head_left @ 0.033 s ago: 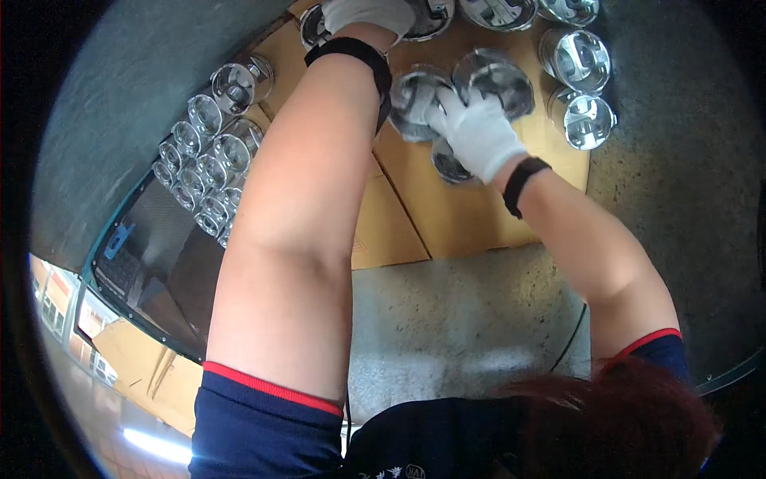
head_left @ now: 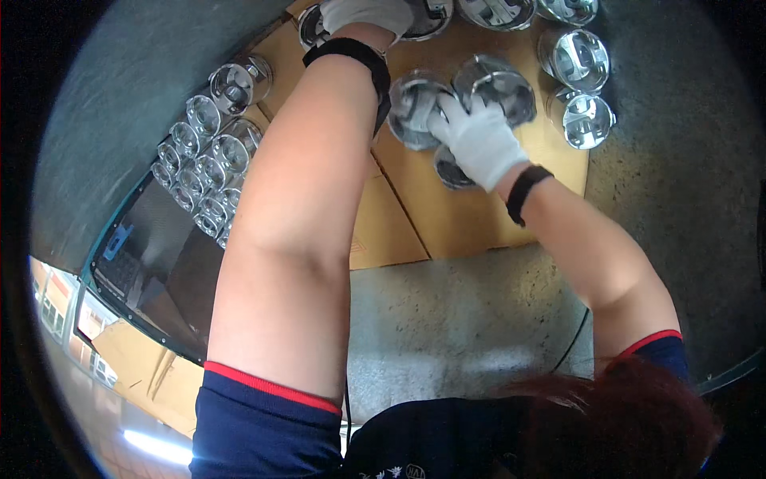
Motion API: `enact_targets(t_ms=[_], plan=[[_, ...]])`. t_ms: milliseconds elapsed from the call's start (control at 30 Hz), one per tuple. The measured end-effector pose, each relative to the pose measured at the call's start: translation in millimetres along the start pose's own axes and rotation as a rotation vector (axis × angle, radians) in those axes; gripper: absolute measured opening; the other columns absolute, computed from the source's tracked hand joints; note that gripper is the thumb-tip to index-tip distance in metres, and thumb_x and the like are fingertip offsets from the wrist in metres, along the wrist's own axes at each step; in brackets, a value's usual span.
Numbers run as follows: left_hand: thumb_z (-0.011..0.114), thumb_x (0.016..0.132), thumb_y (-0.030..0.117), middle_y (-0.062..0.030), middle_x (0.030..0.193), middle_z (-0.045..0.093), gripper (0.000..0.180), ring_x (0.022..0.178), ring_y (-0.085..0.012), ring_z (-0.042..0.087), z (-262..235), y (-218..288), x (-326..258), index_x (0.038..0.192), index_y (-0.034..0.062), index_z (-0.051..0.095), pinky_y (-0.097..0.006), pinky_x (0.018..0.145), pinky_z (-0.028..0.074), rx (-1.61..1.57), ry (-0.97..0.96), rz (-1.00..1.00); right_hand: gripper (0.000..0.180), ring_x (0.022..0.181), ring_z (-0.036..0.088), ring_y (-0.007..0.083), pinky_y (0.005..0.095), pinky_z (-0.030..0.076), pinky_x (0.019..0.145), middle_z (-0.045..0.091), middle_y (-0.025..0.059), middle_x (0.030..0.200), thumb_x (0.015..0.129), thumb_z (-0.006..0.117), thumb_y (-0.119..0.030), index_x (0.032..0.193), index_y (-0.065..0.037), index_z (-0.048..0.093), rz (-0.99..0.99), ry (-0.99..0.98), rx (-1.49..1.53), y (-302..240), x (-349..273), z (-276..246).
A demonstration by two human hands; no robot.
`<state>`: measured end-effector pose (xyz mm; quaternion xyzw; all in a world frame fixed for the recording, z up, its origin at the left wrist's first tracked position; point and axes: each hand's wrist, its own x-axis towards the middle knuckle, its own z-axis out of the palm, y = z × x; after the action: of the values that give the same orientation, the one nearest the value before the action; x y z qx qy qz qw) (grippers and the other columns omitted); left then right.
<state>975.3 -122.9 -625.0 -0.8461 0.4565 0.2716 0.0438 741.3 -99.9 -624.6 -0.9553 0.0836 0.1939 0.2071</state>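
Note:
My right hand [head_left: 482, 144], in a white glove, is closed on two shiny metal pistons. Its fingers go into the left piston [head_left: 411, 108] and the right piston [head_left: 499, 80], both blurred by motion and tilted with their open undersides showing. A third piston [head_left: 452, 170] is partly covered by this hand; whether it is touched I cannot tell. At the top edge, my left hand [head_left: 367, 13], also gloved, is beside a piston [head_left: 313, 28] on the far cardboard. The picture's edge cuts off the left hand's fingers.
Flat cardboard [head_left: 399, 223] covers part of a grey metal surface [head_left: 447, 319]. Several pistons [head_left: 586, 121] line the right and far edges. On the left, several more pistons [head_left: 211, 172] stand in close rows. A dark screen panel [head_left: 152, 247] lies past them.
My right hand has shifted slightly toward me, and the two pistons have moved with it. The left hand has hardly moved.

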Motion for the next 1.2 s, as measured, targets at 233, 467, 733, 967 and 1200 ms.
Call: enact_targets(t_ms=[233,467,733,967,1200], plan=[[0.06,0.094,0.044,-0.0183,0.115,0.073,0.041,0.112,-0.0364,0.068,25.6,5.4,-20.8,0.116,0.0125,0.072,-0.044,0.095,0.053,-0.141,0.003,-0.104,0.049,0.109,0.061,0.0372,0.0508,0.047,0.094,0.054,0.0162,0.137,0.081,0.07,-0.016,0.129,-0.016,0.057,0.26,-0.242,0.146,-10.6,-95.3,29.6],[0.068,0.088,0.029,-0.0207,0.152,0.045,0.057,0.129,-0.0475,0.053,63.8,43.6,-40.9,0.139,0.0075,0.051,-0.053,0.101,0.049,-0.053,0.232,0.212,0.047,0.111,0.059,0.041,0.0571,0.044,0.096,0.047,0.0174,0.141,0.089,0.063,-0.019,0.134,-0.011,0.054,0.341,-0.318,-0.063,-11.3,-157.4,95.9],[0.061,0.093,0.018,-0.0233,0.11,0.072,0.031,0.1,-0.0406,0.071,33.4,78.8,-6.4,0.12,0.0041,0.065,-0.048,0.09,0.055,-0.189,-0.049,0.146,0.048,0.122,0.052,0.0329,0.0568,0.042,0.094,0.052,0.0096,0.133,0.085,0.067,-0.024,0.13,-0.013,0.054,0.428,-0.477,0.062,-16.2,-140.9,83.3],[0.056,0.092,0.016,-0.0251,0.122,0.068,0.031,0.104,-0.0399,0.071,49.7,68.2,-20.3,0.117,0.0033,0.068,-0.048,0.089,0.058,0.018,-0.037,0.16,0.038,0.106,0.062,0.0381,0.0523,0.048,0.091,0.052,0.0162,0.133,0.087,0.061,-0.011,0.125,-0.014,0.056,0.519,-0.336,0.134,-17.8,-145.9,76.4],[0.072,0.085,0.028,-0.0241,0.132,0.06,0.053,0.116,-0.0437,0.062,38.1,-1.8,-207.2,0.132,0.0091,0.058,-0.05,0.101,0.05,-0.04,-0.282,-0.073,0.068,0.108,0.062,0.0438,0.0516,0.053,0.092,0.046,0.0253,0.137,0.077,0.076,-0.009,0.138,-0.009,0.045,0.598,-0.339,0.358,-39.0,-188.9,10.5]])
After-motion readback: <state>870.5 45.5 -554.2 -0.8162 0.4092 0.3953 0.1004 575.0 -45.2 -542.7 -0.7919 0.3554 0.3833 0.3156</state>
